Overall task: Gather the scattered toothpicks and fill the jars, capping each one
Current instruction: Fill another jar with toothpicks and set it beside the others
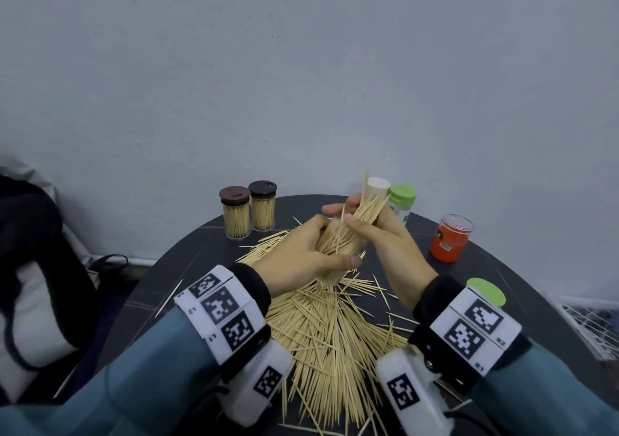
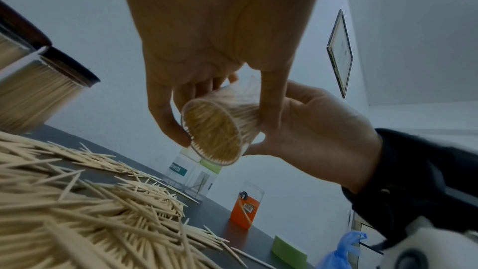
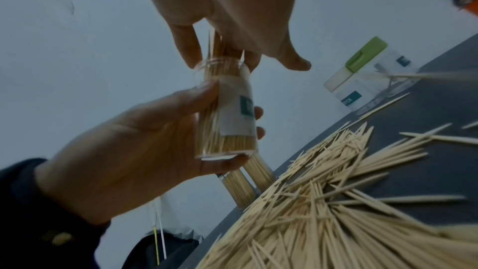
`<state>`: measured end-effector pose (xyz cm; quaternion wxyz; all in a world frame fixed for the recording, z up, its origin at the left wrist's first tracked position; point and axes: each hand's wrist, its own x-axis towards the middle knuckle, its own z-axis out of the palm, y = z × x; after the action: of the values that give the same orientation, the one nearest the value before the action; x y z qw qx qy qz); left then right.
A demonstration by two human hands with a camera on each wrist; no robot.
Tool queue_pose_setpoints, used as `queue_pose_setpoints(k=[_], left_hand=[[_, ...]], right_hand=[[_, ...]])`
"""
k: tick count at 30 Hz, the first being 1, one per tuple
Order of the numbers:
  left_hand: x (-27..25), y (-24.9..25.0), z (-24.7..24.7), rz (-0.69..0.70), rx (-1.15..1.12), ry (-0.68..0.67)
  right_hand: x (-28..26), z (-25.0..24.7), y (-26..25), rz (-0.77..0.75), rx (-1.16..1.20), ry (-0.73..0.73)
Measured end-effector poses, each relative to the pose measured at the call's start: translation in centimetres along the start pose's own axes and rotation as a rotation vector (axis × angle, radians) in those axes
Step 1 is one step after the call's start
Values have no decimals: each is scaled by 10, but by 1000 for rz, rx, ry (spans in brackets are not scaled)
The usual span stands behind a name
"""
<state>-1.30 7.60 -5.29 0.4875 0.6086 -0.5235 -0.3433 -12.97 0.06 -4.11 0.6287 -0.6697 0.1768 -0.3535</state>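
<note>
At the centre of the head view, the left hand (image 1: 298, 258) is gripping a clear jar (image 3: 227, 114), tilted above the table (image 1: 201, 244). The right hand (image 1: 385, 231) is pinching a bundle (image 1: 366, 209) of toothpicks at the jar's mouth. Loose toothpicks (image 1: 328, 342) are lying heaped at lower centre. Two capped jars (image 1: 248, 213) are standing at centre left, a green lid (image 1: 487, 291) at right.

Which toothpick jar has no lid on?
The orange jar at the table's right edge: open-topped and almost empty. The brown-lidded and black-lidded jars are capped and full.
</note>
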Motion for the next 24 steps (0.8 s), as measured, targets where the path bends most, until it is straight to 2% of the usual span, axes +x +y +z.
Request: queue_pose_setpoints(k=[8, 11, 15, 21, 24], left_hand=[[1, 0, 1, 6, 115, -71], [0, -1, 3, -15, 122, -108], [0, 0, 2, -19, 111, -87], [3, -2, -3, -31, 45, 13], [3, -2, -2, -20, 85, -14]], right_hand=[[3, -7, -4, -55, -65, 76], [4, -8, -3, -88, 41, 85], [3, -8, -1, -115, 87, 40], [1, -9, 1, -78, -58, -6], [1, -9, 3, -57, -158, 6]])
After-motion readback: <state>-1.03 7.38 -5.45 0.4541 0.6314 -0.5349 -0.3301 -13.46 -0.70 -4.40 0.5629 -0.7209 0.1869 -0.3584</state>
